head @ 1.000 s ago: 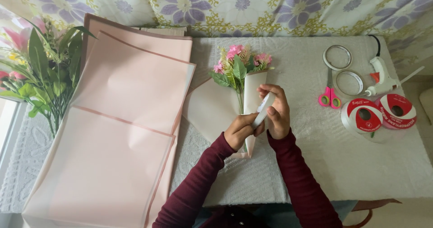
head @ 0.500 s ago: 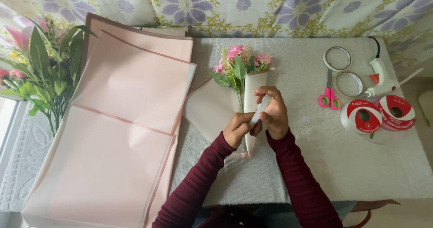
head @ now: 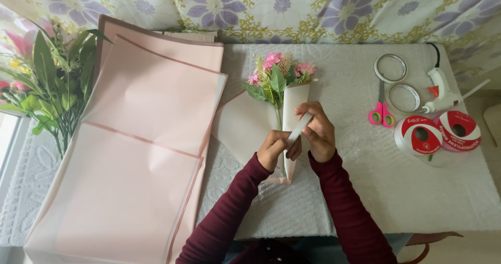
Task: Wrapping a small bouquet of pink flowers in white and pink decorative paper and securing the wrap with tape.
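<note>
Since the frame 1 second ago the white strip has slid lower along the wrap and the 2 hands have closed in a little toward each other. The right hand (head: 318, 131) pinches the narrow white paper strip (head: 300, 128) between thumb and fingers, and the left hand (head: 274, 148) grasps its lower end while pressing on the small bouquet of pink flowers and green leaves in a pale pink paper cone (head: 284, 112), which lies flat on the white textured tablecloth (head: 365, 191). The step in hand looks like fixing the folded cone shut; the next move calls for laying the strip flat across the seam without letting the fold spring open. Left of the bouquet lies a stack of large pale pink wrapping sheets (head: 135, 154), and farther left a bunch of loose green stems (head: 47, 81). Right of the bouquet sit pink-handled scissors (head: 382, 112), 2 clear tape rings (head: 396, 81), a white glue gun (head: 441, 89) and 2 red-and-white ribbon spools (head: 436, 133).
</note>
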